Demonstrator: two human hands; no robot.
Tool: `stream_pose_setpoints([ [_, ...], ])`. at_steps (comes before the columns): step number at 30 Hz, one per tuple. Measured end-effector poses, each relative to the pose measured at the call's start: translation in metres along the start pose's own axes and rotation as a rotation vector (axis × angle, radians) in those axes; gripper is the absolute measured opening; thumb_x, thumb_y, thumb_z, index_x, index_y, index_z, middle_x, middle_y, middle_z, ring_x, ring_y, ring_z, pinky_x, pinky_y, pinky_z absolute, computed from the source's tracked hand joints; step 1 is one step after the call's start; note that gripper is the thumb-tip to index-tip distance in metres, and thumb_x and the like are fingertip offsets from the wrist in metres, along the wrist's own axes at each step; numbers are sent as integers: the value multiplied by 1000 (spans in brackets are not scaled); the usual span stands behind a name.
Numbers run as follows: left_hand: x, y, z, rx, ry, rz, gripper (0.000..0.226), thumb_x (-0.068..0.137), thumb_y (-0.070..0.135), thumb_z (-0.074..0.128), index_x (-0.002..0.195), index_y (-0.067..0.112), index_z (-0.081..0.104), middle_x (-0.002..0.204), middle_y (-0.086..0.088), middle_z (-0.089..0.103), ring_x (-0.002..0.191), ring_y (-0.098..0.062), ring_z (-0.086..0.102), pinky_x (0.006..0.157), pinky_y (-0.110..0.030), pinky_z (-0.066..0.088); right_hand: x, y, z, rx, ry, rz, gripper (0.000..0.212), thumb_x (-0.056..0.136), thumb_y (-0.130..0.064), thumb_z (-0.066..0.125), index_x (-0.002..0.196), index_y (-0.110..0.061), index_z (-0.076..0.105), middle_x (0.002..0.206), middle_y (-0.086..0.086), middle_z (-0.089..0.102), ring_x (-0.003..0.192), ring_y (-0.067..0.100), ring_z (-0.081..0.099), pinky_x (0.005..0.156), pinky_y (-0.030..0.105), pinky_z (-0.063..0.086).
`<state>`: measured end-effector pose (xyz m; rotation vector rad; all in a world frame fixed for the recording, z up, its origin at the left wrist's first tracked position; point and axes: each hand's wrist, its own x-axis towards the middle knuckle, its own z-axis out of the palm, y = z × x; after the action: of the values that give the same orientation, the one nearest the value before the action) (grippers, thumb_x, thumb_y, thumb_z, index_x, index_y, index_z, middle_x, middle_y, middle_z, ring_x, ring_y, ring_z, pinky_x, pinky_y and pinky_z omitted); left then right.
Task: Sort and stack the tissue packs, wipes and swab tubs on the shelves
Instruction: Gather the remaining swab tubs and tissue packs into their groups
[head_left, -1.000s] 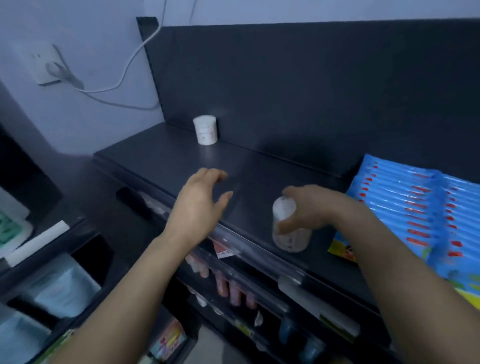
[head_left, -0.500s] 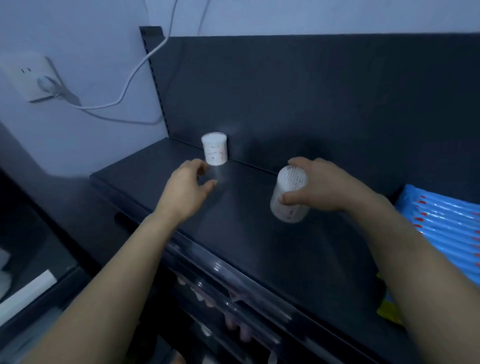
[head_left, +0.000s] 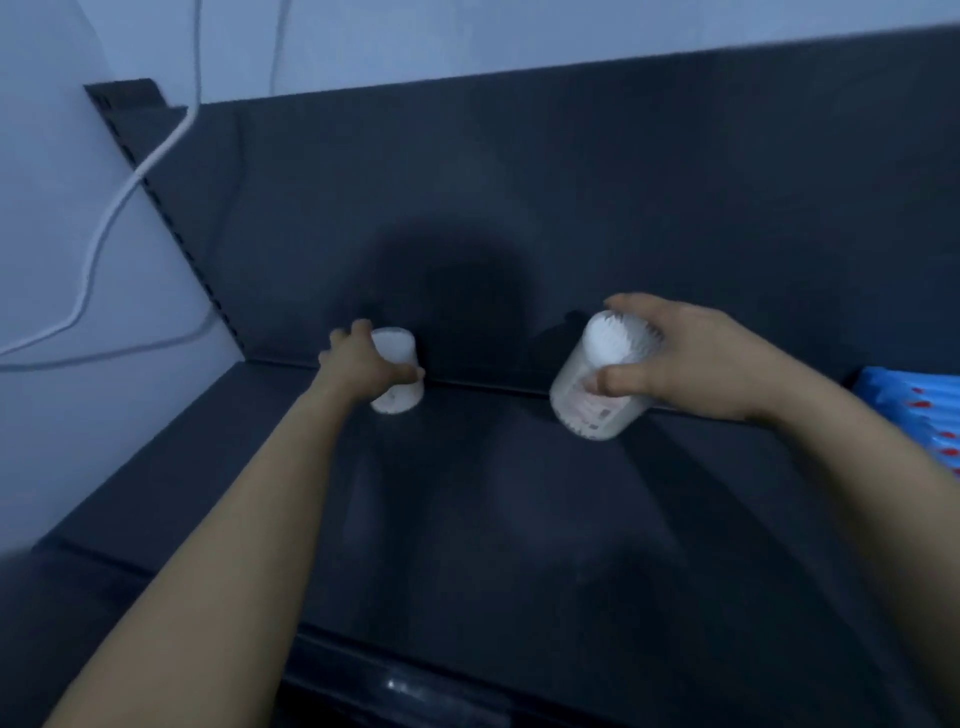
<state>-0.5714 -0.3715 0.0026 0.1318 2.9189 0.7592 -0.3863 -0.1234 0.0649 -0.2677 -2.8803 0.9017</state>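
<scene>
Now the left hand grips the rear tub, the right hand clasps the tilted tub

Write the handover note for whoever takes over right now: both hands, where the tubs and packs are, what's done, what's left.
Left hand grips the rear swab tub at the back of the shelf.
Right hand holds the tilted swab tub to its right, not set down flat.
Blue packs lie at the far right.
Done: one tub at the back.
Left: stand the tilted one beside it, then sort the packs.
</scene>
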Motion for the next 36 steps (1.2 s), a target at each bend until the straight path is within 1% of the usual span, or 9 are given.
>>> stream_pose_setpoints([
  [2, 18, 0, 1, 7, -54, -8, 96, 72, 45, 73, 145, 15, 20, 147, -13, 22, 130, -35, 34, 102, -45, 38, 1, 1, 0, 30, 25, 40, 80, 72, -44, 75, 141, -33, 36, 134, -5, 50, 108, 8, 45, 86, 19, 33],
  [6, 35, -6, 7, -27, -85, -2, 94, 76, 38, 72, 148, 15, 15, 151, -14, 17, 131, -34, 33, 103, -43, 36, -2, 9, -4, 14, 65, 92, 82, 72, -45, 75, 142, -34, 34, 135, -3, 49, 114, 12, 48, 87, 21, 36],
  [10, 22, 3, 11, -8, -42, -10, 86, 76, 34, 72, 144, 11, 25, 145, -16, 22, 123, -36, 41, 97, -41, 40, -18, 18, -15, 35, 98, 120, 82, 71, -45, 74, 142, -34, 35, 134, -6, 50, 105, 7, 46, 84, 18, 34],
  [13, -8, 30, 13, -45, -18, 46, 80, 73, 41, 72, 137, 9, 35, 137, -18, 34, 111, -36, 48, 87, -42, 48, -38, 28, -30, 27, 158, 133, 81, 72, -46, 74, 142, -35, 35, 136, -6, 49, 118, 11, 48, 86, 17, 33],
  [17, -75, 97, 14, -201, -17, 227, 67, 72, 52, 69, 120, 10, 47, 112, -9, 55, 88, -24, 58, 65, -34, 52, -84, 50, -62, 4, 252, 124, 81, 70, -48, 73, 141, -34, 37, 138, -7, 49, 124, 13, 46, 88, 18, 33],
  [23, -217, 216, 42, -274, -32, 466, 54, 69, 62, 64, 96, 16, 54, 90, 3, 57, 80, -17, 60, 77, -44, 54, -196, 105, -131, 12, 393, 152, 81, 68, -47, 74, 140, -33, 40, 139, -3, 49, 126, 14, 47, 95, 20, 34],
  [30, -354, 358, 129, -355, -177, 734, 69, 48, 77, 57, 90, 22, 56, 86, 3, 60, 80, -20, 63, 78, -46, 55, -343, 206, -213, -47, 538, 370, 81, 68, -47, 74, 139, -35, 39, 136, 5, 50, 124, 19, 48, 89, 23, 34],
  [33, -399, 414, 168, -329, -253, 840, 70, 50, 75, 56, 96, 23, 54, 93, 0, 60, 82, -23, 63, 78, -45, 54, -397, 244, -241, -74, 585, 474, 80, 69, -48, 73, 139, -35, 38, 135, 7, 49, 124, 22, 46, 87, 25, 34],
  [36, -434, 466, 207, -311, -333, 933, 76, 45, 75, 53, 103, 25, 51, 102, -5, 58, 84, -27, 63, 78, -44, 54, -440, 280, -266, -88, 644, 566, 81, 68, -50, 73, 139, -35, 37, 135, 7, 49, 125, 23, 46, 94, 31, 39],
])
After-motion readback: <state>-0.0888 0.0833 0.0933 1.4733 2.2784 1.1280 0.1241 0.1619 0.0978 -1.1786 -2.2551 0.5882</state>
